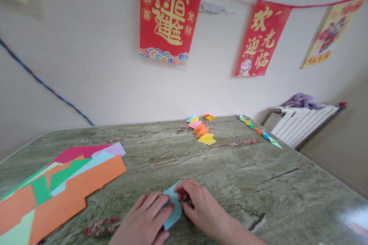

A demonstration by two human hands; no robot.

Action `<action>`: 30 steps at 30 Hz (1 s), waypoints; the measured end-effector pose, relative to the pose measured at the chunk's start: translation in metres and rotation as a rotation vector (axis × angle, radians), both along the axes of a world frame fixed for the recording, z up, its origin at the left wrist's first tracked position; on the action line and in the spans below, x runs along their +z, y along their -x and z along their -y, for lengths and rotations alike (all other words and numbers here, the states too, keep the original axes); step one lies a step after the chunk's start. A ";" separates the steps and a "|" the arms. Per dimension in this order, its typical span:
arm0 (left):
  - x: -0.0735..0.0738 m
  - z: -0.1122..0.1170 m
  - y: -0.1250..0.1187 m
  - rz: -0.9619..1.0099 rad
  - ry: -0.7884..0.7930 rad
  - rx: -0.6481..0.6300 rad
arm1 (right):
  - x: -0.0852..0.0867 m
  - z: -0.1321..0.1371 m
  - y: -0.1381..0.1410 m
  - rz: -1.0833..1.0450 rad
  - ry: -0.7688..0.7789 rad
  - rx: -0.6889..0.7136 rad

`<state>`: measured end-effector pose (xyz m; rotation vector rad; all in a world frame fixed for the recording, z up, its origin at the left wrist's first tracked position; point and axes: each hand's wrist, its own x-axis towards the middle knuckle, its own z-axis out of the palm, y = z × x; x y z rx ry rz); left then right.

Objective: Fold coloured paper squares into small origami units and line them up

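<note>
A small piece of light blue paper (173, 208), partly folded, lies on the table near its front edge. My left hand (146, 216) holds it down from the left, fingers bent over its left side and thumb lower down. From the right, my right hand (201, 204) pinches the paper's upper right edge between thumb and fingertips. Parts of the paper are hidden under the fingers of both hands.
Overlapping sheets of coloured paper (94, 178) spread over the table's left side. Folded paper shapes (207, 139) form a row toward the back, with another row (258, 131) along the right edge. A wall stands behind the table, and a white radiator (301, 122) beyond its right edge.
</note>
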<state>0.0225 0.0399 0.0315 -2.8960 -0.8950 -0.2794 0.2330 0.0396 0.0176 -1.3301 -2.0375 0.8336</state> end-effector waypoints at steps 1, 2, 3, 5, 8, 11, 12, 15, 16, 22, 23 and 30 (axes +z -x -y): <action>0.001 -0.002 0.003 0.012 -0.019 -0.030 | 0.000 0.000 0.000 0.004 0.004 -0.001; 0.001 -0.004 0.004 0.023 -0.034 -0.061 | 0.000 0.000 0.000 0.008 0.002 -0.001; 0.000 -0.005 0.006 0.034 -0.042 -0.089 | -0.001 0.000 0.000 0.013 -0.007 0.007; -0.004 -0.007 0.006 0.067 -0.042 -0.125 | -0.004 0.000 0.000 0.027 -0.050 0.044; -0.010 -0.009 0.003 0.111 0.026 -0.096 | -0.005 0.001 -0.002 0.079 -0.117 0.125; -0.015 -0.010 -0.006 0.136 0.110 -0.002 | 0.007 0.003 -0.007 0.190 -0.110 0.215; -0.017 -0.011 -0.009 0.146 0.124 0.034 | 0.014 0.004 -0.009 0.241 -0.092 0.256; -0.021 -0.011 -0.019 0.164 0.126 0.126 | 0.037 0.007 -0.016 0.373 -0.035 0.374; -0.023 -0.010 -0.022 0.165 0.118 0.148 | 0.043 0.008 -0.018 0.410 -0.017 0.400; -0.033 -0.009 -0.028 0.138 0.055 0.195 | 0.045 0.011 -0.020 0.528 -0.106 0.441; -0.035 -0.009 -0.028 0.131 0.041 0.203 | 0.042 0.011 -0.020 0.544 -0.146 0.446; -0.041 -0.012 -0.029 0.074 -0.039 0.218 | 0.029 0.018 -0.016 0.631 -0.369 0.432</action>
